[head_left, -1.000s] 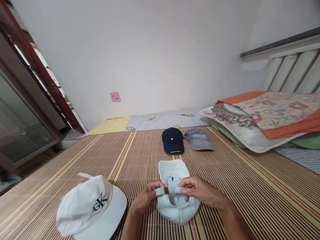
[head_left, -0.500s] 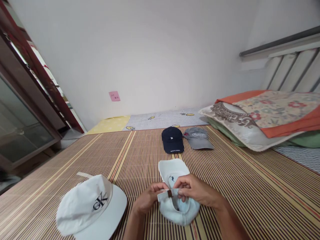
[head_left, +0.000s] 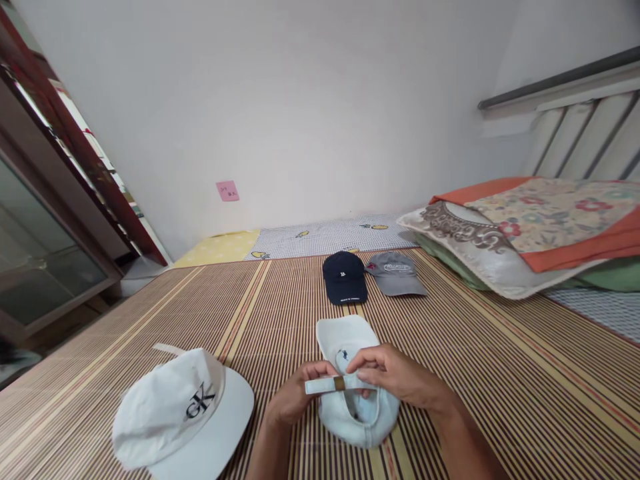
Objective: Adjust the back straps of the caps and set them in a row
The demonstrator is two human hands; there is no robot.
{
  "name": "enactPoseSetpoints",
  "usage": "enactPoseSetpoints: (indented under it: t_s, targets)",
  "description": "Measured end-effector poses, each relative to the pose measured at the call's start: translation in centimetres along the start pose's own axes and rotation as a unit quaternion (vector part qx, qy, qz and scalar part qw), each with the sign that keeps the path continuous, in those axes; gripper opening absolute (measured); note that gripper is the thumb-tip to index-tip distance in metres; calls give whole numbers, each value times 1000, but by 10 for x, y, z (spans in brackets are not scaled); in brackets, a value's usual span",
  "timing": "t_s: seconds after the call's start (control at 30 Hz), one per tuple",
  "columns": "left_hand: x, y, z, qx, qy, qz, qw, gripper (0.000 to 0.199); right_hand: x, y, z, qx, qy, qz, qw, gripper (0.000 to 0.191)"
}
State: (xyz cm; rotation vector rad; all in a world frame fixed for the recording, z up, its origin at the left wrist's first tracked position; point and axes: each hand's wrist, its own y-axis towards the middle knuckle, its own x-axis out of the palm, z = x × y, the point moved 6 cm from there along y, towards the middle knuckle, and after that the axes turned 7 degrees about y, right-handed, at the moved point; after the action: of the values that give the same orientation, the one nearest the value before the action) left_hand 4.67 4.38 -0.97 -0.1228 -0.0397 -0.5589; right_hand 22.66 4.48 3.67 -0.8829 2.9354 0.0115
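Observation:
A pale blue baseball cap (head_left: 350,427) lies on the striped mat in front of me, its brim pointing away and its back opening toward me. Its adjustment strap (head_left: 320,385) runs across the opening through a small brown-gold buckle (head_left: 339,383). My left hand (head_left: 296,393) pinches the strap left of the buckle, fingers behind it. With thumb and fingers closed, my right hand (head_left: 400,375) grips the strap on the right side. To the left rests a white cap (head_left: 165,407) with black letters and a loose strap.
Farther back lie a navy cap (head_left: 344,277) and a grey cap (head_left: 397,273), side by side on the striped mat (head_left: 200,313). Pillows (head_left: 540,233) are stacked at the right, near a radiator (head_left: 585,133). A pink note (head_left: 228,191) sticks to the wall.
The strap's free end now reaches farther left past the buckle and lies flatter. Both hands have barely moved, and the other caps stay in place.

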Motion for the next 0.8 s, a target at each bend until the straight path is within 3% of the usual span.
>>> enactPoseSetpoints:
  t_s: [0.17,0.27,0.47,0.8]
  targets:
    - [-2,-1,2,-11,-16,5,1000,37,-27,-14,-1,5,-39,40,998,38]
    - [-4,-1,1,-16,-27,9,999,37,-35,-22,4,18,-47,33,998,32]
    - [-7,-2,0,-10,-32,15,999,34,-39,-23,9,18,-27,34,999,18]
    - [-2,-1,2,-14,-46,30,998,41,-38,-23,0,-4,-66,37,997,20]
